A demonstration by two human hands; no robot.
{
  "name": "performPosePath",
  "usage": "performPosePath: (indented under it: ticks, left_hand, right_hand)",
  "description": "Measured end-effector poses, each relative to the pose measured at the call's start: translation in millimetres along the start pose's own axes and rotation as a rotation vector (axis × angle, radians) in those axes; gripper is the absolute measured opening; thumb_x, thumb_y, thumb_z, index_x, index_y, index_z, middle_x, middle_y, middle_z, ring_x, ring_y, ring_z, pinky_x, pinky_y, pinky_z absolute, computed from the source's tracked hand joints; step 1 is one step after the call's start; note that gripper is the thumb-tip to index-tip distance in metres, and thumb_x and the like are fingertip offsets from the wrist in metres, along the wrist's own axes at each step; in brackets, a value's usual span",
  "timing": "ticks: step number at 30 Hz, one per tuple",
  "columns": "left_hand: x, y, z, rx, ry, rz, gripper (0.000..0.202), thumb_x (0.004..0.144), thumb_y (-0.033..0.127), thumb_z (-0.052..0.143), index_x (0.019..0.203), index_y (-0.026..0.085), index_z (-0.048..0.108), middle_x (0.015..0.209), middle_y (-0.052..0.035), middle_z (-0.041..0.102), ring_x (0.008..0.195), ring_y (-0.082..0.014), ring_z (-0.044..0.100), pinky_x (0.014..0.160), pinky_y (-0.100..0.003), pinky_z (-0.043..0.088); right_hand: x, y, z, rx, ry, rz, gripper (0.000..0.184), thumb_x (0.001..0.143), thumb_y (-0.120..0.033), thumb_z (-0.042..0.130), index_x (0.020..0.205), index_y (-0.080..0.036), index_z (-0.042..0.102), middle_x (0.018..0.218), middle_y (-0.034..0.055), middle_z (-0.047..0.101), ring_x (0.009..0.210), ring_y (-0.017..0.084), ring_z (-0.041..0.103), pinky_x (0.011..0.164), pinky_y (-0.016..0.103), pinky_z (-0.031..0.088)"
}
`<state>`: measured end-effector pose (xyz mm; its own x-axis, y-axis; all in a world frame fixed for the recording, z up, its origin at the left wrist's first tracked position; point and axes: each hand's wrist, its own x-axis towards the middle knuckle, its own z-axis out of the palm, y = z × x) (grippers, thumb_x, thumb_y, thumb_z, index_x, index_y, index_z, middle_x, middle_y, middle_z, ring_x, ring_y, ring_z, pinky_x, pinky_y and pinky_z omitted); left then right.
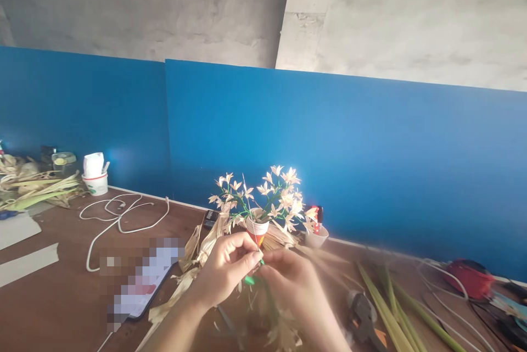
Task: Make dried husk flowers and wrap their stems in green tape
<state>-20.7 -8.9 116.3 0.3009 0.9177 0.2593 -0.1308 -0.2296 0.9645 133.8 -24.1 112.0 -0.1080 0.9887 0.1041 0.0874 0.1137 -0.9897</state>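
My left hand [230, 267] is closed in a pinch on a thin, pale wire [249, 209] that slants upward past the flowers. My right hand [294, 280] meets it, thumb and forefinger pinched on a narrow green strip [262, 262] at the wire's lower end. A bright green bit [249, 280] shows just under the left fingertips. Behind both hands, a paper cup [258, 227] holds green-stemmed flowers [288, 195] with pale petals that look like corn husk. Below the right hand, pale husk pieces [286, 335] are blurred.
Left of my hands lies a phone [152, 280] with a blurred-out screen; beyond it is a white cable [119, 220]. Dry husks [214, 236] spread around the cup. On the right are a glue gun [364, 319], green leaves [391, 308] and a red object [469, 278]. A blue partition [349, 149] stands behind.
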Motion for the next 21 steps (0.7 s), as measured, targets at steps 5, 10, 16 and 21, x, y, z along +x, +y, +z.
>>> performPosePath:
  ticks: [5,10,16,21]
  left_hand:
    - [1,-2,4.7,0.127,0.093,0.051,0.02,0.081,0.032,0.058,0.067,0.018,0.056,0.062,0.0022,0.049,0.058,-0.0116,0.045,0.052,-0.021,0.036]
    - [0,-3,9.2,0.162,0.127,0.096,0.022,0.083,0.032,0.057,0.066,0.019,0.054,0.063,0.0028,0.048,0.059,-0.0117,0.045,0.054,-0.02,0.036]
    - [0,-2,8.3,0.153,0.104,0.085,0.022,0.082,0.033,0.058,0.066,0.019,0.056,0.063,0.0025,0.05,0.06,-0.0121,0.047,0.056,-0.021,0.038]
    - [1,1,11.5,0.08,0.078,-0.026,0.028,0.078,0.04,0.061,0.063,0.018,0.055,0.055,0.0038,0.048,0.051,-0.0101,0.043,0.048,-0.02,0.035]
  right_hand:
    - [-2,3,3,-0.349,0.165,-0.237,0.014,0.077,-0.027,0.06,0.079,-0.021,0.072,0.076,0.0034,0.072,0.069,0.019,0.064,0.062,0.026,0.047]
    - [-3,5,2,-0.457,0.228,-0.326,0.016,0.077,-0.028,0.059,0.07,-0.022,0.072,0.067,0.0019,0.069,0.063,0.018,0.06,0.062,0.026,0.045]
    - [0,-1,-2,-0.294,0.112,-0.122,0.02,0.076,-0.03,0.06,0.068,-0.018,0.073,0.061,0.0034,0.069,0.057,0.017,0.059,0.053,0.024,0.044]
    - [1,2,-3,-0.391,0.185,-0.241,0.019,0.076,-0.028,0.059,0.065,-0.018,0.071,0.063,0.003,0.069,0.06,0.017,0.06,0.056,0.025,0.044]
